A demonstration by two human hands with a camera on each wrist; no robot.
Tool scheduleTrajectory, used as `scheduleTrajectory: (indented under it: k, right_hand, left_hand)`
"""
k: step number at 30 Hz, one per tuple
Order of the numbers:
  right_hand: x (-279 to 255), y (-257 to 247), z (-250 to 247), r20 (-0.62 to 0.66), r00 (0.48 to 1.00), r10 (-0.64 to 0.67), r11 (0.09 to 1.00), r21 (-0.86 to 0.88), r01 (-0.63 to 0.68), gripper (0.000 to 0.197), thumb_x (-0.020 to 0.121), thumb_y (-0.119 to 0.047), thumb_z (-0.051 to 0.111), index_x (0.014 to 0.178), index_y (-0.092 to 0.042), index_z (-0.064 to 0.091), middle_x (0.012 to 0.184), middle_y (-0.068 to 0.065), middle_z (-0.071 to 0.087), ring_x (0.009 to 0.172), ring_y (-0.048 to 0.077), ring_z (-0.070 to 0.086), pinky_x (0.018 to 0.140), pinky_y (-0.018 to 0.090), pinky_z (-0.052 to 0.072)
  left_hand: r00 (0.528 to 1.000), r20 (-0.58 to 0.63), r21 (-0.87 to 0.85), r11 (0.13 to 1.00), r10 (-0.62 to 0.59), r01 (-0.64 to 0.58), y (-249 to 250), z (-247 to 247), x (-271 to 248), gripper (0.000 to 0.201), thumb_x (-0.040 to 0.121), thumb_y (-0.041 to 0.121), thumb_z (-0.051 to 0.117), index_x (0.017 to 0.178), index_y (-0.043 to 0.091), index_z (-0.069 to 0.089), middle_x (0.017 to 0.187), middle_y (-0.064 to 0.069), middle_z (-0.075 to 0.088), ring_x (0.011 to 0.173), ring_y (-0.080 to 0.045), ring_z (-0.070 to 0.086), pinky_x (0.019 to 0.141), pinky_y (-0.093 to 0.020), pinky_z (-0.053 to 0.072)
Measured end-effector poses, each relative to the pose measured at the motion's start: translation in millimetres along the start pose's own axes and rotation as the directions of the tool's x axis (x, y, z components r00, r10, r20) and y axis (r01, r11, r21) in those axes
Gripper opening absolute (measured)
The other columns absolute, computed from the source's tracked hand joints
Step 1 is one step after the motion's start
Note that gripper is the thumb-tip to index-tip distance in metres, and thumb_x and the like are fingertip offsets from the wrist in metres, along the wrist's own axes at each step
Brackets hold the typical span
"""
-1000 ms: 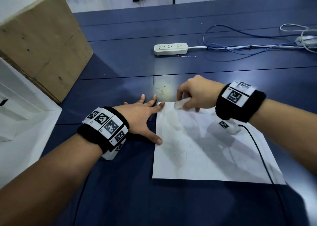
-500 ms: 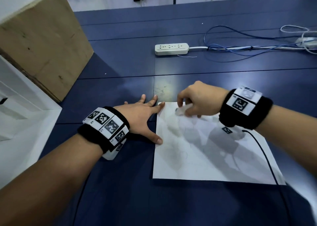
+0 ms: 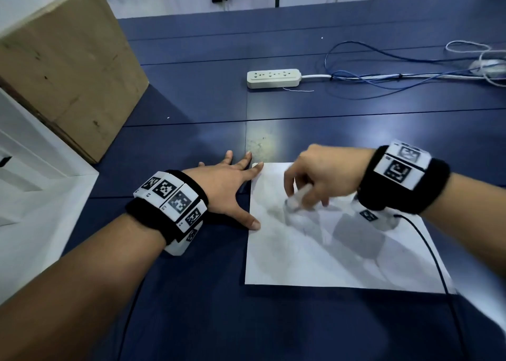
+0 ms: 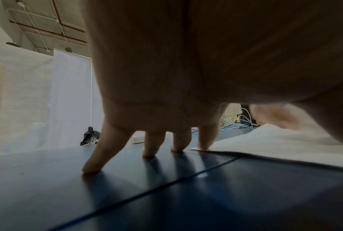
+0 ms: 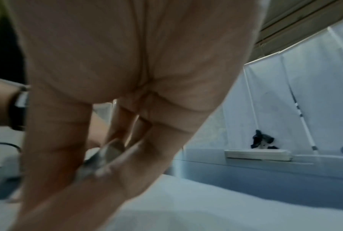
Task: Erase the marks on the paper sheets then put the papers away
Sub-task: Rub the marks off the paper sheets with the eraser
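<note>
- Single paper sheet (image 3: 342,251) flat on the blue worktop (image 3: 191,319), toward its near edge, right of centre; long axis running from near edge toward far edge.
- Right hand (image 3: 323,177) over the sheet's far left part, fingers curled around a small pale eraser (image 3: 297,200) and pinching it; eraser tip down on the paper, blurred in the head and right wrist views.
- Faint grey smudge (image 3: 273,210) just left of the eraser, between it and the sheet's left edge; likely the remaining mark, though too pale to be sure.
- Left hand (image 3: 227,180) spread flat, fingers straight: index tip (image 4: 204,146) on the sheet's far left corner, thumb at the left edge, other fingers on the bare worktop beside it. Holding nothing, only pinning.
- Right hand clearly the nearer one to the smudge; short strokes leftward probably called for, toward the pinned edge.
- Risk, as a judgement: buckling of the paper if rubbed toward the left hand.
- Power strip (image 3: 273,78) and cardboard box (image 3: 68,73) well apart, toward the far edge and far left corner.
</note>
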State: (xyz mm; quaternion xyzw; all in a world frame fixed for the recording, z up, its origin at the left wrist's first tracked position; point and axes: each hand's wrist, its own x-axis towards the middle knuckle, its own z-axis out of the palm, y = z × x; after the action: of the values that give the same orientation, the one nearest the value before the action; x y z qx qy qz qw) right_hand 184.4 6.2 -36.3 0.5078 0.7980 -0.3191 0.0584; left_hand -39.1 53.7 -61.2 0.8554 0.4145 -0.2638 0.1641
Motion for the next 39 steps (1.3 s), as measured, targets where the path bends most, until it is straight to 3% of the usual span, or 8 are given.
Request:
scheduleTrajectory:
  k: [3,7,9,15,22,28,35,39]
  right_hand:
    - [-2.5,-4.7,3.8,0.053,0.999,-0.005,0.999,-0.052,0.008,0.016,0.078,-0.026,0.076,0.091,-0.021,0.068,0.071,-0.001,0.074,0.051,0.012,0.068,0.057,0.023,0.055]
    - [21.3,12.9,-9.0,-0.239,0.967,0.087,0.992,-0.063,-0.105,0.012,0.081,-0.028,0.071,0.088,-0.022,0.064,0.07,-0.001,0.073,0.049,0.01,0.068,0.066,0.037,0.06]
    - [23.0,18.2,-11.1,-0.287,0.952,0.106,0.992,-0.035,-0.121,0.009,0.081,-0.025,0.071,0.086,-0.022,0.063,0.07,-0.001,0.073,0.048,0.01,0.068,0.067,0.038,0.06]
    - [-5.0,-4.5,2.7,0.09,0.996,-0.003,0.999,-0.043,0.006,0.015,0.077,-0.018,0.076,0.089,-0.022,0.068,0.071,-0.001,0.075,0.051,0.012,0.069,0.056,0.022,0.056]
    - [18.4,23.4,-11.7,-0.29,0.947,0.137,0.989,-0.013,-0.147,0.011,0.078,-0.017,0.07,0.087,-0.022,0.065,0.071,-0.002,0.074,0.048,0.012,0.069,0.067,0.038,0.061]
    - [-11.2,-0.8,1.9,0.1,0.995,0.007,0.999,-0.034,-0.003,0.015,0.076,-0.018,0.075,0.089,-0.022,0.069,0.071,-0.002,0.075,0.051,0.011,0.069,0.055,0.018,0.052]
    - [16.8,21.6,-12.3,-0.253,0.962,0.105,0.993,-0.029,-0.115,0.011,0.08,-0.026,0.07,0.088,-0.022,0.064,0.07,-0.002,0.074,0.049,0.01,0.069,0.07,0.034,0.06]
    - [-8.9,3.6,3.0,0.002,1.0,-0.008,1.0,0.024,0.008,0.014,0.078,-0.024,0.074,0.09,-0.021,0.067,0.069,0.0,0.074,0.051,0.013,0.069,0.058,0.026,0.057]
  left_hand:
    - [1.0,0.001,-0.001,1.0,0.002,-0.002,0.0,0.6,1.5,0.135,0.053,0.088,0.064,0.153,0.04,-0.013,0.16,0.013,-0.025,0.148,-0.027,-0.02,0.108,-0.075,0.015]
    - [1.0,-0.001,-0.003,1.0,0.009,-0.009,-1.3,1.1,1.3,0.135,0.051,0.09,0.062,0.153,0.041,-0.012,0.16,0.012,-0.024,0.148,-0.028,-0.019,0.108,-0.075,0.015]
    - [1.0,-0.003,-0.002,1.0,0.004,-0.004,-0.5,0.5,0.4,0.135,0.052,0.09,0.063,0.153,0.041,-0.011,0.16,0.013,-0.024,0.149,-0.026,-0.019,0.109,-0.074,0.014]
    - [1.0,-0.003,0.011,1.0,-0.004,0.004,0.5,-0.2,-0.5,0.134,0.054,0.089,0.063,0.152,0.041,-0.014,0.16,0.013,-0.025,0.149,-0.025,-0.019,0.109,-0.073,0.015]
    - [1.0,-0.003,0.014,1.0,-0.003,0.003,0.1,-0.6,-1.0,0.134,0.052,0.09,0.062,0.152,0.042,-0.013,0.16,0.013,-0.023,0.149,-0.025,-0.018,0.109,-0.074,0.015]
    - [1.0,-0.008,0.007,1.0,-0.004,0.004,-0.5,0.5,0.0,0.135,0.052,0.089,0.063,0.152,0.042,-0.013,0.16,0.013,-0.024,0.149,-0.025,-0.018,0.11,-0.073,0.015]
    - [1.0,-0.015,0.016,1.0,0.002,-0.002,0.6,-1.0,-0.9,0.134,0.052,0.09,0.062,0.153,0.041,-0.012,0.16,0.013,-0.022,0.149,-0.025,-0.017,0.109,-0.073,0.016]
    - [1.0,-0.011,0.023,1.0,-0.002,0.002,0.0,-0.8,-0.5,0.135,0.052,0.09,0.062,0.153,0.04,-0.012,0.161,0.012,-0.022,0.149,-0.025,-0.017,0.11,-0.073,0.016]
